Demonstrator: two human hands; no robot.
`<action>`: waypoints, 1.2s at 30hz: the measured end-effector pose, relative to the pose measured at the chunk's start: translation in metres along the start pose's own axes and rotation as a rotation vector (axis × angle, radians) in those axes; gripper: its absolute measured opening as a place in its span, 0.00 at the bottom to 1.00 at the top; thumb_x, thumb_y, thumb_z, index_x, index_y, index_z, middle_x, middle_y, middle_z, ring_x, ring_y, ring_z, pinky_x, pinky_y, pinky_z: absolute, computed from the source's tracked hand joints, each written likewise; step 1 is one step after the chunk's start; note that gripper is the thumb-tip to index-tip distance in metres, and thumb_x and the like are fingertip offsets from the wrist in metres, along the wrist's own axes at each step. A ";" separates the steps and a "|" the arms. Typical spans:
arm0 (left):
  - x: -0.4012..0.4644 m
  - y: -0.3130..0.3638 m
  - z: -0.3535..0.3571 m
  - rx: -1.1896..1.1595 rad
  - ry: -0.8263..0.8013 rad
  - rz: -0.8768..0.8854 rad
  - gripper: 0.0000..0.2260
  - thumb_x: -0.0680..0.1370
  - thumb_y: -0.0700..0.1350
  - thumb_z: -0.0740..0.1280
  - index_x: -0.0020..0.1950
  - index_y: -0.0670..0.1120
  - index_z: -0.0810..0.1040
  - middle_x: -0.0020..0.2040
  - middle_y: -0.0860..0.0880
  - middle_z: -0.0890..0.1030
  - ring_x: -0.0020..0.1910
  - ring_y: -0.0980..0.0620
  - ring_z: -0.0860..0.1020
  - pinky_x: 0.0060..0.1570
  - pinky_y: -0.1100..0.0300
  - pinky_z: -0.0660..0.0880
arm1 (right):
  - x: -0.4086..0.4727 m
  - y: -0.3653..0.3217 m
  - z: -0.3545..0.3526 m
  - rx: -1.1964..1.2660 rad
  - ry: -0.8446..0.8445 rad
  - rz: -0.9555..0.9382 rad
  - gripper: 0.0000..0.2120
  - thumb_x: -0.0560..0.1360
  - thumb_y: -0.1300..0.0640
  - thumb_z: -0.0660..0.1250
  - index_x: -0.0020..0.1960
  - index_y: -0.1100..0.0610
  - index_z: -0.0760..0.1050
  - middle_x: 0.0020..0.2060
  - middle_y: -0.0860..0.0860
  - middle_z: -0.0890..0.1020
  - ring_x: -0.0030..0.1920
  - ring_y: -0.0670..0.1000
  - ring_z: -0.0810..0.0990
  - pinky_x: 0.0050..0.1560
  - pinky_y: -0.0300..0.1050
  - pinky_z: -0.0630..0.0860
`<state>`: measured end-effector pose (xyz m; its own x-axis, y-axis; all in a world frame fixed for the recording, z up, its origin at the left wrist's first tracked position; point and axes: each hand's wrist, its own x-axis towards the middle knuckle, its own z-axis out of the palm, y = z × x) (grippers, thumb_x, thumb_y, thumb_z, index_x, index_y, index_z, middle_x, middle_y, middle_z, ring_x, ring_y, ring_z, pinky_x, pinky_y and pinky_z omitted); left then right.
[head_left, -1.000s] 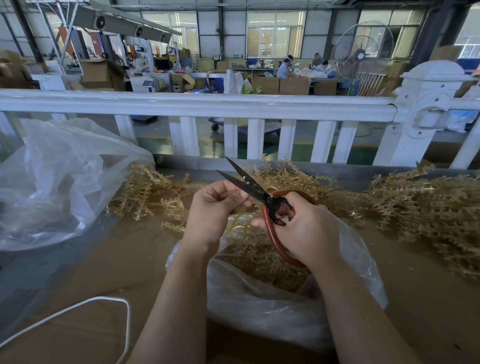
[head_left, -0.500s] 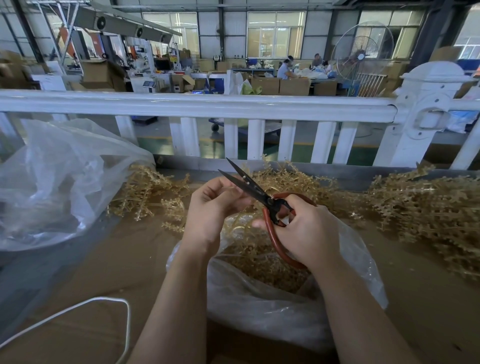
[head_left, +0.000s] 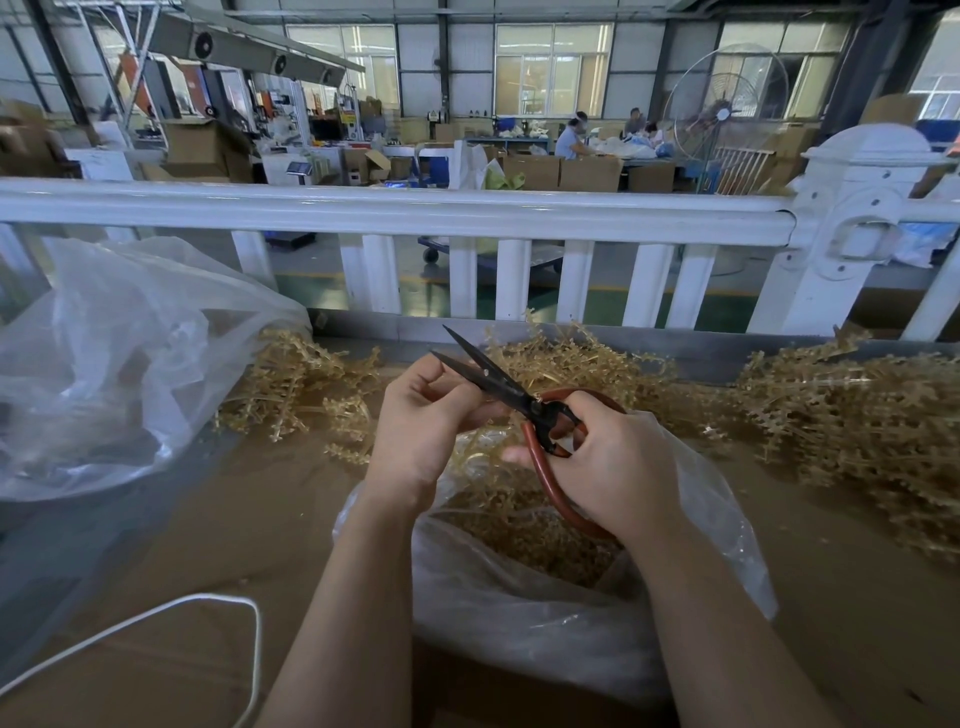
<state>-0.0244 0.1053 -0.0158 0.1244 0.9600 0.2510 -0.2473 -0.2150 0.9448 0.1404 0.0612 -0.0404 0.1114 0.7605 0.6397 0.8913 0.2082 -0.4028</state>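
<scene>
Scissors with red handles are in my right hand. My fingers are curled through and around the loops, and the dark blades stand a little apart, pointing up and away from the clear bag that lies open under my wrists. My left hand is just above the far edge of this bag, with thumb and fingers curled together in a pinch beside the lower blade. I think it holds a thin golden sprig, whose stem hangs down between my hands toward the bag, but the part inside the fingers is hidden, so I am not fully sure. I judge the work is somewhere in the middle. Inside the bag there is already a good layer of small golden cut pieces, so many sprigs seem done. Much is left also: a big heap of golden branches lies to the right of the bag, another heap lies just behind it below the white fence, and a smaller heap lies behind it to the left, beside a second crumpled bag. A white cord lies left of the bag, nearer to me. The present cut is not yet made, because the blades are open; after it the piece should fall into the bag.
</scene>
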 end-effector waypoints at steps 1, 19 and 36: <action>0.000 0.000 0.000 0.005 0.000 0.006 0.09 0.75 0.28 0.65 0.44 0.40 0.80 0.45 0.35 0.84 0.43 0.40 0.84 0.49 0.52 0.82 | 0.000 0.000 0.000 -0.007 -0.003 0.004 0.35 0.63 0.20 0.57 0.49 0.47 0.81 0.33 0.38 0.81 0.31 0.38 0.73 0.30 0.23 0.61; 0.000 0.001 0.003 0.079 -0.004 0.046 0.08 0.74 0.27 0.65 0.44 0.38 0.81 0.43 0.38 0.85 0.45 0.37 0.84 0.48 0.54 0.82 | -0.001 0.000 0.002 0.053 0.006 0.000 0.33 0.64 0.21 0.60 0.48 0.48 0.81 0.36 0.39 0.83 0.34 0.38 0.74 0.33 0.24 0.62; 0.005 0.005 -0.007 -0.119 0.102 0.011 0.07 0.77 0.34 0.67 0.43 0.44 0.77 0.40 0.47 0.85 0.33 0.52 0.78 0.36 0.63 0.75 | -0.002 0.004 0.005 0.127 0.016 0.071 0.31 0.64 0.20 0.61 0.47 0.46 0.79 0.35 0.35 0.80 0.34 0.30 0.73 0.31 0.23 0.67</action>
<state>-0.0316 0.1108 -0.0116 0.0243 0.9722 0.2330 -0.3611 -0.2088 0.9089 0.1410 0.0638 -0.0466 0.1806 0.7664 0.6165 0.8181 0.2309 -0.5266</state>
